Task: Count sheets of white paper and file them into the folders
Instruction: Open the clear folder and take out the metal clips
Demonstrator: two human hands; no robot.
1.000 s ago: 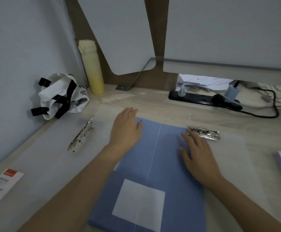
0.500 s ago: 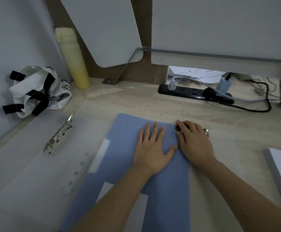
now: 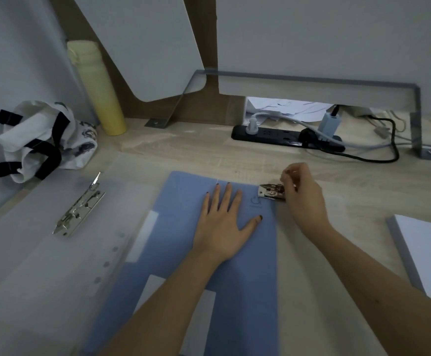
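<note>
A blue folder [image 3: 178, 235] lies flat on the desk in front of me, with a white label near its lower edge. My left hand [image 3: 223, 222] presses flat on it with fingers spread. My right hand [image 3: 303, 194] has its fingers curled on the lever of a metal clip [image 3: 271, 192] at the folder's upper right corner. A translucent folder [image 3: 29, 253] lies open on the left with its own metal clip [image 3: 79, 209]. A stack of white paper [image 3: 430, 253] sits at the right edge.
A white cloth bag [image 3: 42, 140] with black straps and a yellow bottle [image 3: 99, 91] stand at the back left. A black power strip [image 3: 286, 137] with plugs and cables runs along the back, under a grey metal bracket [image 3: 414, 111].
My left hand moved from the folder's left corner to its upper middle and flattened. My right hand went from lying flat to pinching the metal clip's lever. The view shifted right.
</note>
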